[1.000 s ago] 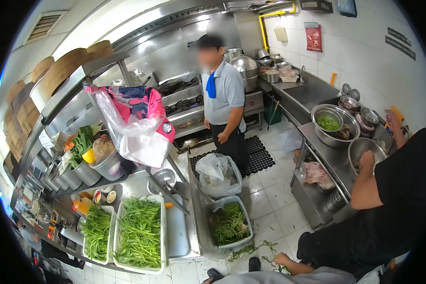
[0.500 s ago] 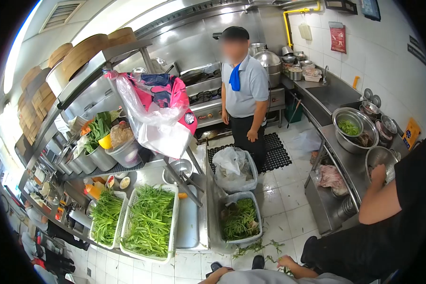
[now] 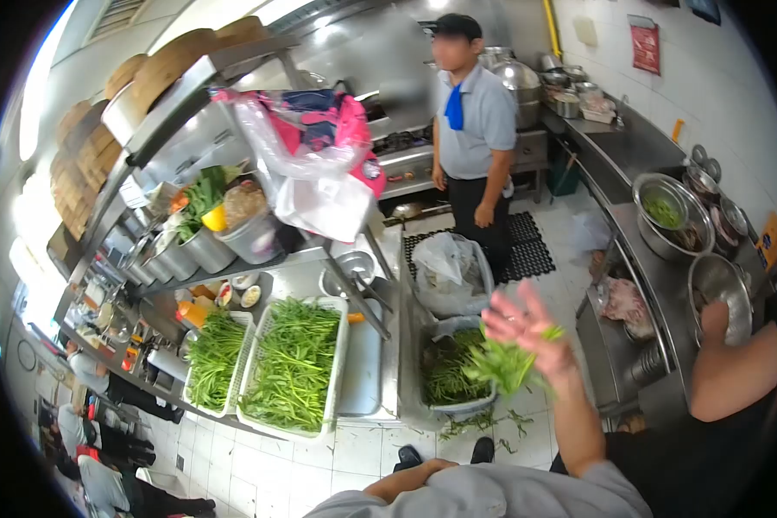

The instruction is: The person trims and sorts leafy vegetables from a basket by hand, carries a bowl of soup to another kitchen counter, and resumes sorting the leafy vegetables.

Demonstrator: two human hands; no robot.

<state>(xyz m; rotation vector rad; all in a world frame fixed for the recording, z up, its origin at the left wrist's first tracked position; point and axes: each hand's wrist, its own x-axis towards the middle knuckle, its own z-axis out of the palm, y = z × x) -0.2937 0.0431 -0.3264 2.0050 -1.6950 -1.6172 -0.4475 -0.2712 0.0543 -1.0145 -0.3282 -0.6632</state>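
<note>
My right hand (image 3: 535,337) is raised in front of me beside the tub of greens, blurred by motion, some fingers extended. A small bunch of leafy greens (image 3: 502,364) lies across its palm and hangs toward the tub. That grey tub (image 3: 462,404), lined with plastic, holds leafy stalks and scraps. My left hand (image 3: 439,466) rests low against my grey clothing, its fingers mostly hidden. Two white baskets of leafy greens, a larger one (image 3: 331,388) and a smaller one (image 3: 239,384), stand on the steel table to the left.
A person in a grey shirt (image 3: 479,112) stands by the stove. At right, another person's arm (image 3: 738,367) reaches into a steel bowl (image 3: 718,281). A bin with a clear bag (image 3: 449,259) stands behind the tub. Leaf scraps (image 3: 483,423) lie on the tiles.
My right hand has risen from near the floor to beside the tub, with greens in it. The view has shifted, and the standing person's head has turned.
</note>
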